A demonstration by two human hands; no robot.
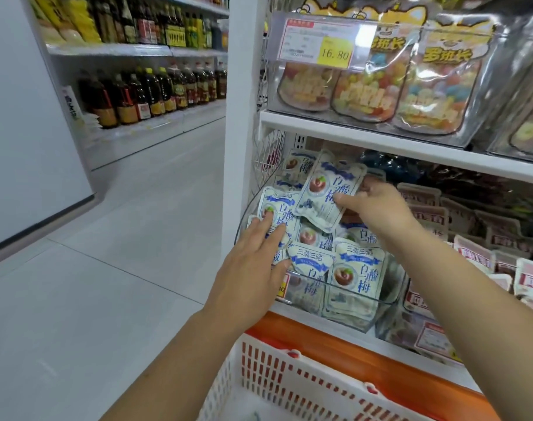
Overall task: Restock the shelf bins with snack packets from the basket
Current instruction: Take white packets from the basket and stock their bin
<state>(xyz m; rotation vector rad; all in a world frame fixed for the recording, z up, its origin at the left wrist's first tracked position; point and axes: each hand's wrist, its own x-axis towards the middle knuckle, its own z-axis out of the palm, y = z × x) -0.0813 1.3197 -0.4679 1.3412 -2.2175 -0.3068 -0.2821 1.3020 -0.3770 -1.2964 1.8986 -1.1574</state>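
The basket, white with red slots, is seen nearest; its inside is mostly out of frame, so what is left in it cannot be told. Above it, the left hand is laid flat, fingers straight and slightly apart, on the white packets at the left of the clear bin. 1 packet is pinched at its right edge between thumb and fingers of the right hand and is held tilted above the pile, toward the back of the bin. The step in hand is judged to be the placing of this packet. It would be done well if the packet were lowered into a gap behind the front row, face forward like the 2 at the front wall, with the loose pile steadied by the flat left hand, and released only once bedded. The bin is well filled with the same white packets, several lying askew. In the next bin to the right, pink packets are held; on the shelf above, sweet bags are stood behind a 16.80 price tag.
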